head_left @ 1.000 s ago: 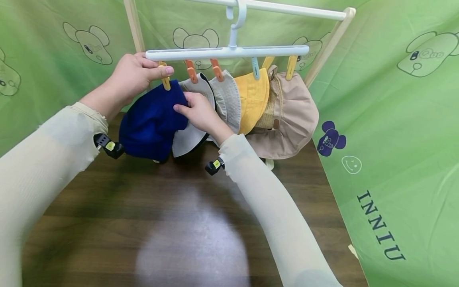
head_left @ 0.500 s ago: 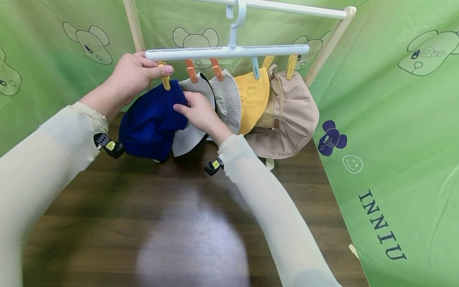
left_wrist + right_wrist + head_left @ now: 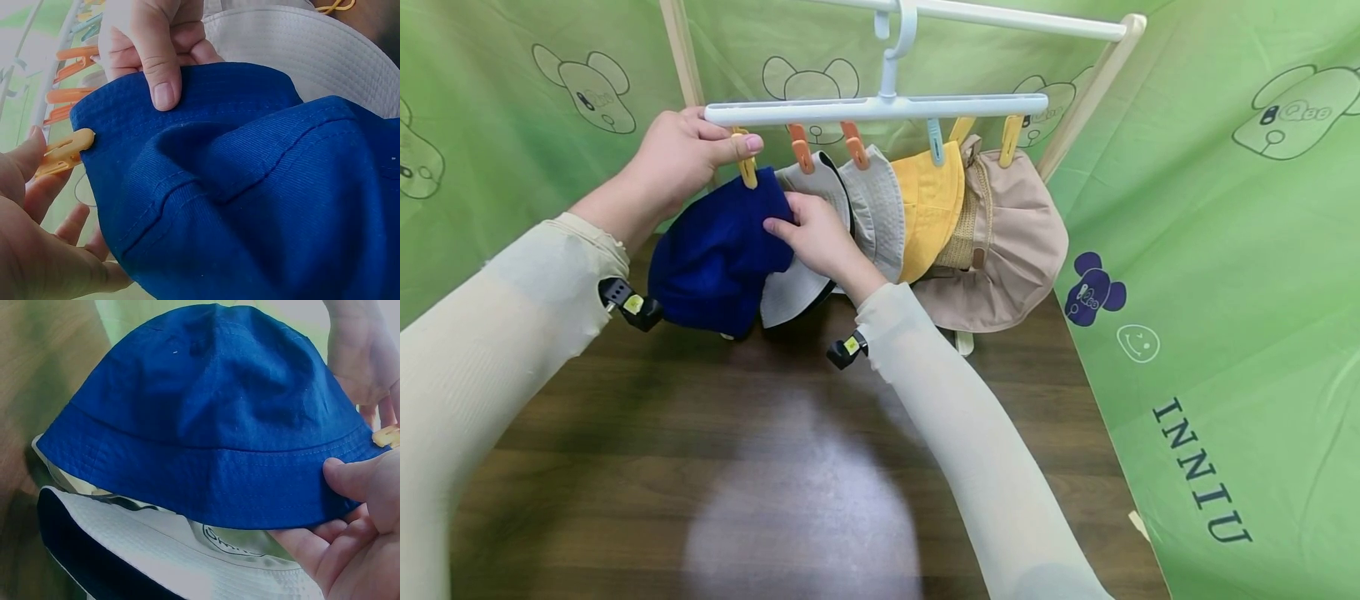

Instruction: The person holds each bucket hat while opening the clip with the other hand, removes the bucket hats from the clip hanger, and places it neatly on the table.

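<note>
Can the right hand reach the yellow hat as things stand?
Probably not without letting go: the right hand pinches the blue hat. Otherwise the way looks free: the yellow hat hangs just past the pale hats.

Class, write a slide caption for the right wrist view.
The right hand pinches a blue hat beside a white hat.

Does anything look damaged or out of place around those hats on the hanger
No tear shows on the hats. Both sleeve cuffs have ragged, uneven edges. A small pale piece, unidentifiable, looks stray at the edge of the floor, beside the green fabric.
</note>
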The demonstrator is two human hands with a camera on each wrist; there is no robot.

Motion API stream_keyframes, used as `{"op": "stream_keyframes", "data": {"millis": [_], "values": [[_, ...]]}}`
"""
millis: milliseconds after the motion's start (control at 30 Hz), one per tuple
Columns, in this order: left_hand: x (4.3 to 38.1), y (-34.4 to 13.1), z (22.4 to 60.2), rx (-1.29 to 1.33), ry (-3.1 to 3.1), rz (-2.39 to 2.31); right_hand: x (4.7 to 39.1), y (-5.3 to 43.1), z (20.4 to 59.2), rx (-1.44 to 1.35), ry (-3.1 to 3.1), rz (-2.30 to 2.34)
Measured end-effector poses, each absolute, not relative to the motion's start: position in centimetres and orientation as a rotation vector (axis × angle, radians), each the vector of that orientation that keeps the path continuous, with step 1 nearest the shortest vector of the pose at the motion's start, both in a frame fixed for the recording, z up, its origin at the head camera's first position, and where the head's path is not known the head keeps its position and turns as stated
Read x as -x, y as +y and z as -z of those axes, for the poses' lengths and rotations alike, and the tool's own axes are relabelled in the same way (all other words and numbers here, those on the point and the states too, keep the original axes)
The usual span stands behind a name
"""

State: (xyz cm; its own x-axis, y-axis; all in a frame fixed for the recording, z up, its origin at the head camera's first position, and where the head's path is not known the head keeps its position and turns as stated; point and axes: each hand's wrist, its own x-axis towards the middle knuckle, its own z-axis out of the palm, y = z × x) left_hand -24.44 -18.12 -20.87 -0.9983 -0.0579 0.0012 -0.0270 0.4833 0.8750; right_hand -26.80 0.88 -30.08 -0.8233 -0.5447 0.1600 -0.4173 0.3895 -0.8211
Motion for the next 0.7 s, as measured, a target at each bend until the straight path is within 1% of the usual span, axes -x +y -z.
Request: {"op": "stream_keyframes", "data": {"millis": [700], "values": [[24.4,-18.1,20.9,-0.066,-2.703,1.539,26.5,1.6,31.6,0.888,2.536,1.422]]}}
